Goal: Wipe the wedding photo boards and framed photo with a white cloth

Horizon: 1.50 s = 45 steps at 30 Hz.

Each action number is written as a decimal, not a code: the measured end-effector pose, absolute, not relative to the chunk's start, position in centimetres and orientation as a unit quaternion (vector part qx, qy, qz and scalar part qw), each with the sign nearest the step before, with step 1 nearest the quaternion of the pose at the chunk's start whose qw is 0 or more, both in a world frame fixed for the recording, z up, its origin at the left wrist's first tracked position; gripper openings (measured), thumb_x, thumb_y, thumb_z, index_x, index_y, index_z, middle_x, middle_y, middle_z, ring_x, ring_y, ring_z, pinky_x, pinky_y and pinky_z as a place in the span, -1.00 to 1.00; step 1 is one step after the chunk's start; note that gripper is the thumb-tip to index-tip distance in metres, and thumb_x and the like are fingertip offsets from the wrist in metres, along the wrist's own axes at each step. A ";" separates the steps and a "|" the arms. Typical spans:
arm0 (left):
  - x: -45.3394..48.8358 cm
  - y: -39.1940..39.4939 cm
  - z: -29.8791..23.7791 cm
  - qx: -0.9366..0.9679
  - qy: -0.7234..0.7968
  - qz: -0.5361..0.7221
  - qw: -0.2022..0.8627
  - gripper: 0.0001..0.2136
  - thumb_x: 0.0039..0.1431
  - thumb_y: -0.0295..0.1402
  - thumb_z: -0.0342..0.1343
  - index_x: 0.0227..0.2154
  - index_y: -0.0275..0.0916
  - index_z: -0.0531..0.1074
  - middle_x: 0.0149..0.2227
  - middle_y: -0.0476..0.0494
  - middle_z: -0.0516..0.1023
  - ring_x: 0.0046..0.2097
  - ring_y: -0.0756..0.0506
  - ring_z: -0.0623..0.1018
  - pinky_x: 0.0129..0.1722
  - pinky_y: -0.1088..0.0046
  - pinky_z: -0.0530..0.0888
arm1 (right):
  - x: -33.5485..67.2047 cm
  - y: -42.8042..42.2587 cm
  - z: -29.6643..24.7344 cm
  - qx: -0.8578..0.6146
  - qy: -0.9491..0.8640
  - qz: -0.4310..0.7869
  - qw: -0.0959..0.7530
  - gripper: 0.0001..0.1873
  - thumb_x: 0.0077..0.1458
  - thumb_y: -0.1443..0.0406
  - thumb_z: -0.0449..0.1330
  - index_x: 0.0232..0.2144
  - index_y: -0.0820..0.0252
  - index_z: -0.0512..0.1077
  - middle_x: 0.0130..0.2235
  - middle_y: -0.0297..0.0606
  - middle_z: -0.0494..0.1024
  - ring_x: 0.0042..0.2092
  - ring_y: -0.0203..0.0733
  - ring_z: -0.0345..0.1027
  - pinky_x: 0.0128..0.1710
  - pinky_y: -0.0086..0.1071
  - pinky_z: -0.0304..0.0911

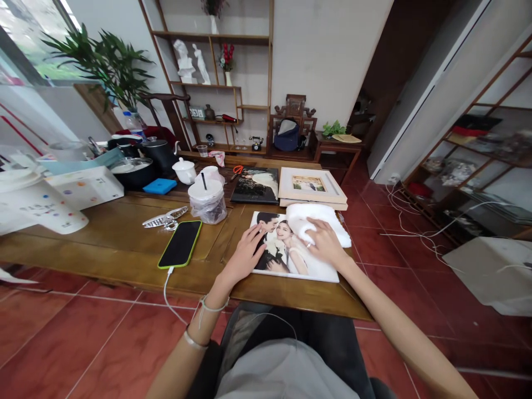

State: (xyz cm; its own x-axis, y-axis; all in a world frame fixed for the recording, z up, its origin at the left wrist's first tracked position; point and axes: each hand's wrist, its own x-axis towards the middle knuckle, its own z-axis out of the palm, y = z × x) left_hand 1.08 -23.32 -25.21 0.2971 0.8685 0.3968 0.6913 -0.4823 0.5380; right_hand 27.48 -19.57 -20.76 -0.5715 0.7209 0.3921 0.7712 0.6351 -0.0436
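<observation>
A photo panel (291,252) of a couple lies flat near the right end of the wooden table. My left hand (244,249) rests on its left edge with the fingers stretched out over the picture. On the panel's upper right corner, my right hand (326,242) presses a bunched white cloth (310,213), fingers curled on it. Part of the cloth hangs past the panel onto the table. Just behind lie a white-framed photo (311,187) and a dark photo panel (255,185), side by side.
Left of the panel are a phone (180,244) on a white charging cable, metal scissors (165,218) and a plastic-wrapped cup (206,200) with a straw. Farther left stand a teapot (184,170), a blue box (159,186) and a large paper cup (41,202). The table's front edge (291,299) is close to my lap.
</observation>
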 end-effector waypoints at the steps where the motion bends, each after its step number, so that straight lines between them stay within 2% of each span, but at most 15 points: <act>1: 1.1 -23.3 -25.2 0.794 0.492 0.331 0.134 -0.57 0.31 -0.26 -0.12 0.21 -0.15 0.14 0.31 -0.20 0.11 0.31 -0.15 0.08 0.25 0.11 0.14 | 27.5 -19.1 -20.8 -0.429 -0.880 -0.068 0.192 -0.73 0.14 0.26 0.08 -0.29 0.30 0.53 0.05 0.13 0.43 0.15 0.15 0.21 0.07 0.05 0.14; 5: 1.3 -23.4 -24.8 0.792 0.499 0.324 0.137 -0.59 0.32 -0.27 -0.14 0.21 -0.18 0.15 0.30 -0.22 0.12 0.31 -0.16 0.08 0.26 0.09 0.12 | 27.1 -20.2 -21.1 -0.423 -0.885 -0.063 0.186 -0.77 0.09 0.31 0.12 -0.27 0.29 0.53 0.12 0.09 0.37 0.21 0.16 0.12 0.16 0.08 0.04; 9: 1.5 -23.5 -24.8 0.792 0.505 0.315 0.136 -0.58 0.33 -0.28 -0.17 0.21 -0.24 0.15 0.30 -0.25 0.10 0.31 -0.17 0.07 0.27 0.08 0.11 | 26.1 -24.4 -21.7 -0.390 -0.904 -0.052 0.169 -0.85 -0.04 0.32 0.21 -0.37 0.21 0.55 0.21 -0.04 0.26 0.26 0.15 0.00 0.23 0.06 -0.05; 14: 1.3 -23.3 -25.5 0.792 0.502 0.318 0.139 -0.57 0.34 -0.28 -0.18 0.24 -0.17 0.10 0.32 -0.19 0.07 0.32 -0.14 0.06 0.27 0.09 0.11 | 25.8 -27.2 -22.1 -0.328 -0.933 -0.016 0.148 -0.86 -0.10 0.30 0.22 -0.41 0.17 0.54 0.28 -0.15 0.13 0.31 0.10 -0.13 0.27 0.02 -0.16; 18: 1.3 -23.2 -25.5 0.789 0.507 0.317 0.143 -0.57 0.33 -0.26 -0.17 0.23 -0.16 0.12 0.31 -0.19 0.09 0.32 -0.15 0.07 0.27 0.09 0.11 | 26.6 -24.8 -21.3 -0.365 -0.919 -0.038 0.144 -0.86 -0.01 0.29 0.18 -0.38 0.14 0.53 0.23 -0.21 0.25 0.27 0.00 0.01 0.24 -0.07 -0.04; 23: 1.4 -23.4 -25.0 0.788 0.508 0.315 0.147 -0.58 0.32 -0.26 -0.15 0.22 -0.16 0.13 0.31 -0.19 0.10 0.32 -0.15 0.08 0.26 0.10 0.11 | 28.5 -20.0 -20.7 -0.435 -0.883 -0.062 0.162 -0.75 0.14 0.29 0.08 -0.28 0.29 0.52 0.11 0.11 0.38 0.21 0.13 0.13 0.16 0.03 0.08; 25: 1.4 -23.5 -24.9 0.789 0.505 0.318 0.146 -0.58 0.32 -0.27 -0.16 0.22 -0.17 0.14 0.31 -0.20 0.10 0.32 -0.15 0.08 0.27 0.11 0.11 | 28.8 -19.2 -20.9 -0.453 -0.873 -0.066 0.169 -0.72 0.16 0.29 0.05 -0.25 0.34 0.51 0.08 0.17 0.40 0.20 0.18 0.13 0.14 0.07 0.09; 32: 1.3 -23.4 -25.0 0.791 0.508 0.309 0.146 -0.57 0.33 -0.27 -0.16 0.22 -0.22 0.13 0.31 -0.23 0.09 0.32 -0.15 0.06 0.27 0.09 0.09 | 26.5 -25.1 -21.6 -0.435 -0.889 -0.043 0.136 -0.78 0.05 0.28 0.17 -0.29 0.27 0.55 0.22 0.08 0.23 0.26 0.28 -0.03 0.21 0.12 -0.07; 37: 1.3 -23.3 -25.2 0.792 0.504 0.314 0.141 -0.57 0.33 -0.27 -0.16 0.22 -0.19 0.13 0.31 -0.20 0.10 0.32 -0.15 0.06 0.28 0.09 0.08 | 25.3 -30.1 -21.8 -0.351 -0.929 0.008 0.120 -0.82 -0.02 0.25 0.22 -0.35 0.21 0.55 0.29 -0.01 0.09 0.29 0.28 -0.13 0.23 0.11 -0.14; 42: 1.3 -23.4 -25.1 0.792 0.500 0.321 0.142 -0.57 0.33 -0.27 -0.15 0.23 -0.15 0.12 0.31 -0.20 0.10 0.32 -0.16 0.08 0.26 0.06 0.11 | 26.0 -28.0 -20.8 -0.347 -0.922 0.019 0.169 -0.90 -0.08 0.34 0.21 -0.42 0.15 0.52 0.19 -0.16 0.32 0.23 0.12 0.04 0.18 0.03 -0.02; 45: 1.3 -23.5 -24.8 0.789 0.501 0.326 0.144 -0.58 0.32 -0.27 -0.14 0.21 -0.17 0.15 0.30 -0.21 0.13 0.31 -0.16 0.09 0.27 0.07 0.11 | 26.6 -25.0 -20.0 -0.378 -0.908 -0.005 0.181 -0.93 -0.01 0.32 0.20 -0.45 0.15 0.49 0.11 -0.13 0.40 0.16 0.06 0.14 0.10 -0.04 0.11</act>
State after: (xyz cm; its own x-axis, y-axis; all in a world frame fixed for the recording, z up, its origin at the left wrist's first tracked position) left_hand 1.32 -23.54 -24.84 0.2859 0.8841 0.3696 0.6965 -0.4566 0.5535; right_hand 26.61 -24.98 -19.97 -0.6485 0.6845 0.3329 0.6880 0.7143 -0.1285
